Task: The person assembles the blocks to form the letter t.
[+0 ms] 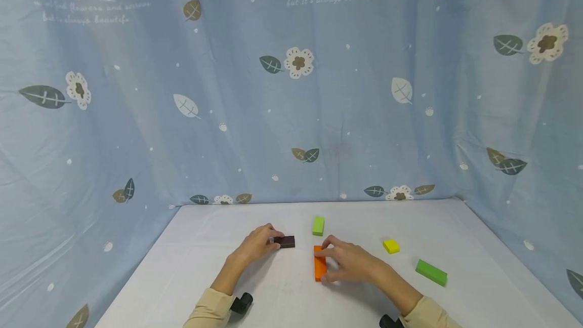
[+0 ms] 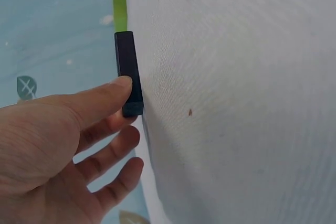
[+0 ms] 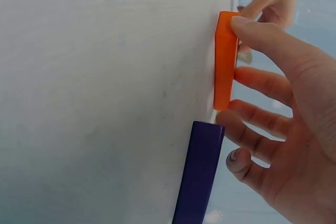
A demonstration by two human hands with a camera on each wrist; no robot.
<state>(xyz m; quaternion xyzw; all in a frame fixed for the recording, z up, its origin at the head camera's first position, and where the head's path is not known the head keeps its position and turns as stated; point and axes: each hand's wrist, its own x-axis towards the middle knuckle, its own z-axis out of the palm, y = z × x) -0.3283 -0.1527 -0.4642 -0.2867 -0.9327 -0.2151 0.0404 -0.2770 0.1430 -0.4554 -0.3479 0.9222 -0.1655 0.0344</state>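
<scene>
My left hand (image 1: 256, 245) pinches a dark, almost black block (image 1: 286, 242) between thumb and fingers, left of the table's middle. In the left wrist view the thumb lies across one end of it, while the other fingers spread below. My right hand (image 1: 350, 262) holds an orange block (image 1: 320, 267) that lies lengthwise toward the far edge. Its thumb is at the near end and its fingertips are by the far end. A lime green block (image 1: 318, 226) sits just beyond, between the two hands.
A purple block (image 3: 198, 174) lies beside the right hand, hidden by the arm in the head view. To the right are a small yellow block (image 1: 391, 246) and a longer green block (image 1: 431, 272). A blue patterned curtain (image 1: 341, 115) surrounds the white table (image 1: 191, 267).
</scene>
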